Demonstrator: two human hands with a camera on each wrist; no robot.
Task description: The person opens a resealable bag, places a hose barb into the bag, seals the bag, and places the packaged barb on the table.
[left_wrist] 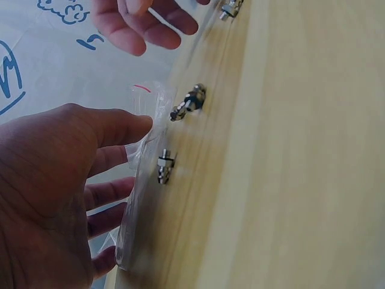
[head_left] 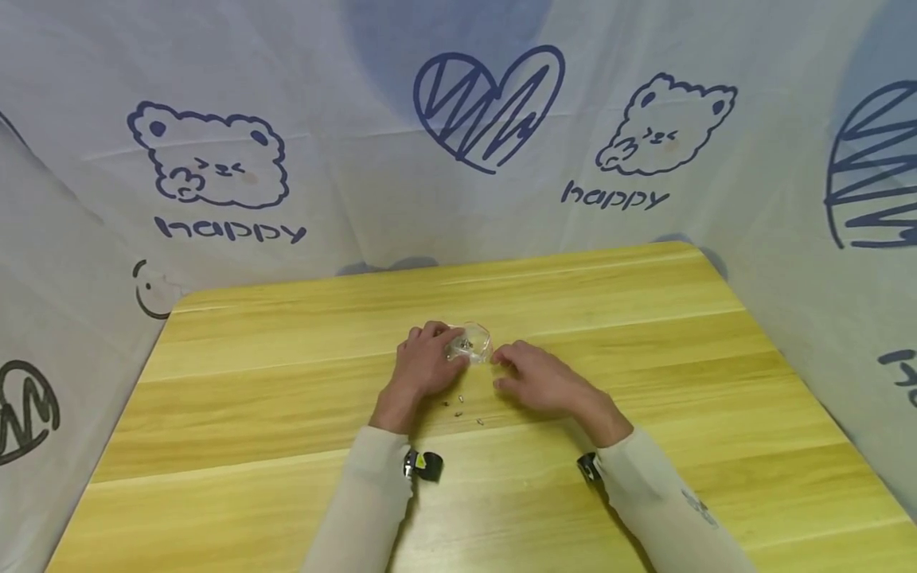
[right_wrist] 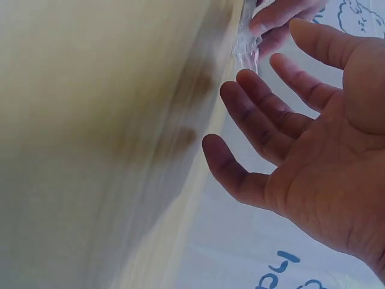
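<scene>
A clear plastic zip bag with a red line along its edge lies near the table's middle, small metal pieces showing in it. My left hand holds its left side, thumb on the near face and fingers behind it in the left wrist view. Beside the bag's right edge, my right hand hovers with loosely bent fingers and nothing in them. Several small silvery metal fittings lie loose on the wood, in front of the bag and between the hands.
The pale wood-grain table has rounded far corners. White cloth with blue bears, hearts and lettering hangs behind it and at both sides. Black straps circle both wrists at the light sleeves.
</scene>
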